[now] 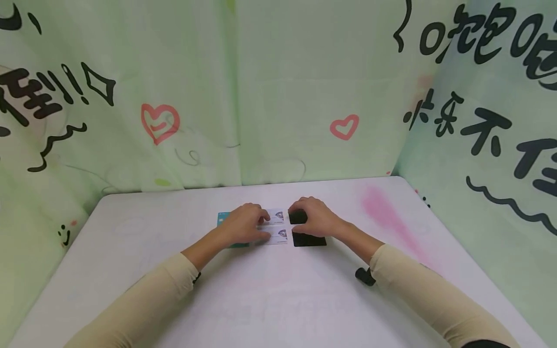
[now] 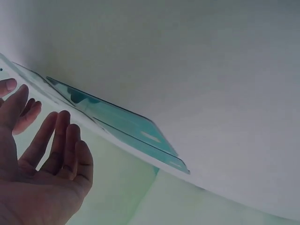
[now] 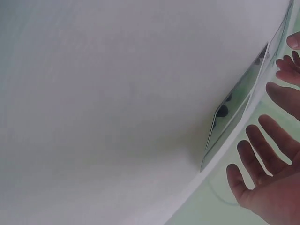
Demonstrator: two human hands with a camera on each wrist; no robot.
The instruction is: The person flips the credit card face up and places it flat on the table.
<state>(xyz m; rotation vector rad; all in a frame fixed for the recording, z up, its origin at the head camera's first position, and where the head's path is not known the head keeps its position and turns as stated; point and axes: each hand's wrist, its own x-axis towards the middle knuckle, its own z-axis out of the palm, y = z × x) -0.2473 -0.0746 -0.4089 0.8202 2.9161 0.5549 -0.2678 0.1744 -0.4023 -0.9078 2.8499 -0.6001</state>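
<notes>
Two columns of flat cards lie on the white table, with teal ones on the left, white printed ones in the middle and black ones on the right. My left hand (image 1: 245,222) is over the teal card (image 1: 222,217) and the white card (image 1: 278,236), its fingers loosely bent. Above the black card (image 1: 310,240) my right hand (image 1: 319,217) spreads thumb and fingers. The left wrist view shows two teal cards (image 2: 126,123) beyond relaxed fingers. In the right wrist view, the shiny dark card (image 3: 234,105) stands apart from the fingers. Whether any fingertip touches a card is hard to tell.
The white table (image 1: 278,299) has a pink stain at the right. A small black object (image 1: 364,276) sits beside the right sleeve. Light green cloth (image 1: 278,96) with black writing and red hearts hangs behind and along the sides.
</notes>
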